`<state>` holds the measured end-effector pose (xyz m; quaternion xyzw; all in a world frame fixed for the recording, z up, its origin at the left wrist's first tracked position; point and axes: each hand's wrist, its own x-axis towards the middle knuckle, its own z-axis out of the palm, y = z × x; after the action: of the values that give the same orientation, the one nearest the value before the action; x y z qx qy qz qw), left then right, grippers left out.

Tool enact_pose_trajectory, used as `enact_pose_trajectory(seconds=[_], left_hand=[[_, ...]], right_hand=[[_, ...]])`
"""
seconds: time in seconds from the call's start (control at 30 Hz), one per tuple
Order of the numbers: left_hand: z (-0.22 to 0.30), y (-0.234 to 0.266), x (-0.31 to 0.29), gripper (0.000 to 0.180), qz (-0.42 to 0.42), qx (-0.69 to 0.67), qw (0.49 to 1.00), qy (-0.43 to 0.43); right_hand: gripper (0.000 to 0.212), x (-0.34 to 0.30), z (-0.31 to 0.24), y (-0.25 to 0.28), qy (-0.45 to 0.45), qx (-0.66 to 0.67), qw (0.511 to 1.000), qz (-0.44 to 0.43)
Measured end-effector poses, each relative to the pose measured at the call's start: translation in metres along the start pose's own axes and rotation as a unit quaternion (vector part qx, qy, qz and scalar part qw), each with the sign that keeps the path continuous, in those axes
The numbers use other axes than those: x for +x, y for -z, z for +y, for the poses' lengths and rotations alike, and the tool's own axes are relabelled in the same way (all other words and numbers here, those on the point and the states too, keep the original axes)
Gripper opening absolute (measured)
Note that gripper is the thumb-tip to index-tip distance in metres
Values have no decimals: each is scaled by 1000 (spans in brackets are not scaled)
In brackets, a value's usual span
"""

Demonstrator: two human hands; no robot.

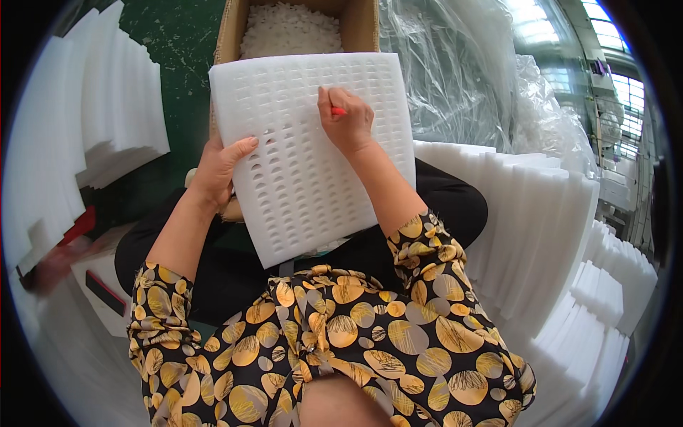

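A person seen from above sits with a white foam sheet [313, 153] resting across the lap, its far edge leaning on an open cardboard box [359, 25] at twelve o'clock. The sheet is cut with a grid of small rectangular slots, and its long axis runs from about five o'clock near the body up to eleven o'clock.

The right hand [347, 121] lies on top of the sheet, in its upper right part, fingers curled closed around a small red tool [339, 111] whose tip presses into the slots at the hand's nine o'clock. The uncleared rows lie toward twelve o'clock from this hand.

The left hand [217, 167] grips the sheet's left edge, thumb on top and fingers hidden beneath, steadying it; the sheet extends to this hand's three o'clock.

Stacks of white foam sheets [541, 213] stand at three o'clock, clear plastic wrap [455, 64] at one o'clock.
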<state>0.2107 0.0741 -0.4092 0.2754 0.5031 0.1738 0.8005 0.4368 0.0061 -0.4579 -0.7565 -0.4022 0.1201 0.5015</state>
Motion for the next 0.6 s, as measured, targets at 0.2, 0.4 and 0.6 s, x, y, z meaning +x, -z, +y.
enact_pose_trajectory(seconds=[0.2,0.4,0.6], left_hand=[[-3,6,7,43,5,12,1000,-13],[-13,11,12,40,-10,44,999,-22],[-15,13,13,37,-3,-1,1000,-31]], right_hand=[[39,2,-18,3,-88,167,982,9],[38,-7,-17,-18,126,-180,974,-59],[35,-3,-40,-11,-112,233,966,3]])
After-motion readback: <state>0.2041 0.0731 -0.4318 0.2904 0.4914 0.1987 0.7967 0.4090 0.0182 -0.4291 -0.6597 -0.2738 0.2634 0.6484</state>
